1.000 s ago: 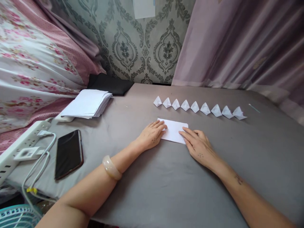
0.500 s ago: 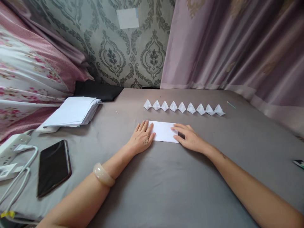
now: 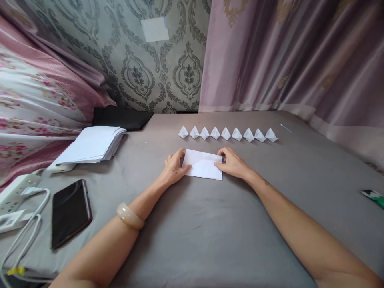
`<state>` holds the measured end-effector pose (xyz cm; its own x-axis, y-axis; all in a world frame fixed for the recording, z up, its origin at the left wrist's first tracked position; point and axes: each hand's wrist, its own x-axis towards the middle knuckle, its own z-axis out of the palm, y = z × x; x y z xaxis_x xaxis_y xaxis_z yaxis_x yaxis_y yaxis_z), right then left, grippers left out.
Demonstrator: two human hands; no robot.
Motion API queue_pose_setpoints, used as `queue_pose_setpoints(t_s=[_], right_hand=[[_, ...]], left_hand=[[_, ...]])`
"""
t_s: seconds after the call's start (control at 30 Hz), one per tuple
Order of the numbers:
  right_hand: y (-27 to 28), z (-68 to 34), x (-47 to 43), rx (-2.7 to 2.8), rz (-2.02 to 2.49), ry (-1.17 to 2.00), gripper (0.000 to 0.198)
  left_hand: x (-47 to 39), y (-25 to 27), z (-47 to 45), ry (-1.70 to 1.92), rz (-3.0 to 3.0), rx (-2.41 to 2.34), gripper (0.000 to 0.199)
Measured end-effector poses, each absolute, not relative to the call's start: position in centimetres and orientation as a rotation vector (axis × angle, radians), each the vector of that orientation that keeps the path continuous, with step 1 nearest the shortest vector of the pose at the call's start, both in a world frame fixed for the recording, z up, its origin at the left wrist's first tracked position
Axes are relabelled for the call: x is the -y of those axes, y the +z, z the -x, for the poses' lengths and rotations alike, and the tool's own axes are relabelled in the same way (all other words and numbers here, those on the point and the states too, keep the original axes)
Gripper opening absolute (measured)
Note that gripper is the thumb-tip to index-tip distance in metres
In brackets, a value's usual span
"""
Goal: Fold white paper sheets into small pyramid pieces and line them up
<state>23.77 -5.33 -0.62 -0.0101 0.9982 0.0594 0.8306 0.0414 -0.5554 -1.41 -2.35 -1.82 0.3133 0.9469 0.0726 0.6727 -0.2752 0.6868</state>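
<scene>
A folded white sheet of paper [image 3: 204, 165] is held between my two hands above the grey cloth surface [image 3: 192, 228]. My left hand [image 3: 175, 166] grips its left end, thumb on the front face and fingers behind. At the right end, my right hand [image 3: 234, 162] pinches the paper the same way, its thumb on the face near the edge. Beyond the paper stands a row of several small folded white paper boats [image 3: 226, 134]. A pale bangle [image 3: 130, 216] circles my left wrist.
To the left lie a stack of white paper [image 3: 91, 144], a black phone [image 3: 71, 214], a power strip [image 3: 18, 192] with white cables and a black folder [image 3: 121, 118]. A cotton swab [image 3: 286, 128] is at the back right, and a green-and-black object [image 3: 373, 196] at the right edge.
My left hand has gone from lying flat on the paper to gripping its left end. My right hand has closed on the right end. The view has shifted slightly.
</scene>
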Motion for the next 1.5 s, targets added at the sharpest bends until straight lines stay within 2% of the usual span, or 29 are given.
queue_pose_setpoints(t_s=[0.17, 0.3, 0.43, 0.5, 0.63, 0.7, 0.77, 0.87, 1.0, 1.1, 1.2, 1.27, 1.5], right_hand=[[-1.0, -24.1, 5.8, 1.711, 1.742, 0.646, 0.018], [-1.7, -23.9, 6.0, 1.828, 1.675, 0.56, 0.038], [-1.1, -23.1, 6.2, 1.951, 1.586, 0.529, 0.044], [-0.2, -22.9, 6.3, 1.912, 1.546, 0.693, 0.044], [2.4, -22.8, 7.0, 1.751, 1.307, 1.229, 0.034], [3.6, -22.5, 7.5, 1.707, 1.268, 1.374, 0.032], [4.3, -22.0, 8.0, 1.643, 1.276, 1.357, 0.03], [4.3, -20.8, 8.3, 1.455, 1.342, 1.147, 0.029], [3.0, -19.4, 8.4, 1.281, 1.356, 0.831, 0.028], [1.9, -18.9, 8.6, 1.266, 1.364, 0.732, 0.034], [1.5, -18.6, 8.6, 1.295, 1.393, 0.775, 0.04], [1.7, -18.6, 8.4, 1.283, 1.355, 0.862, 0.032], [3.1, -19.5, 8.0, 1.129, 1.236, 1.052, 0.031]], left_hand=[[1.7, -2.7, 1.7, 0.915, -1.668, -1.222, 0.072], [1.9, -2.8, 1.3, 0.976, -1.527, -1.124, 0.071], [2.5, -1.6, 0.9, 1.05, -1.244, -0.92, 0.07], [2.8, -0.6, 1.0, 1.091, -1.119, -0.821, 0.071], [3.1, 1.0, 1.5, 1.146, -0.918, -0.766, 0.065], [2.9, 1.3, 1.9, 1.19, -0.849, -0.771, 0.061], [2.7, 1.2, 2.2, 1.232, -0.793, -0.788, 0.053], [2.7, 1.0, 2.2, 1.219, -0.735, -0.79, 0.042], [4.1, 1.1, 0.8, 1.081, -0.798, -0.724, 0.044], [5.4, 0.9, -0.4, 1.044, -0.839, -0.759, 0.04], [5.7, 0.5, -0.9, 1.068, -0.799, -0.791, 0.037], [5.6, 0.2, -0.8, 1.041, -0.791, -0.811, 0.036], [6.0, 0.1, -0.4, 0.747, -0.927, -0.706, 0.037]])
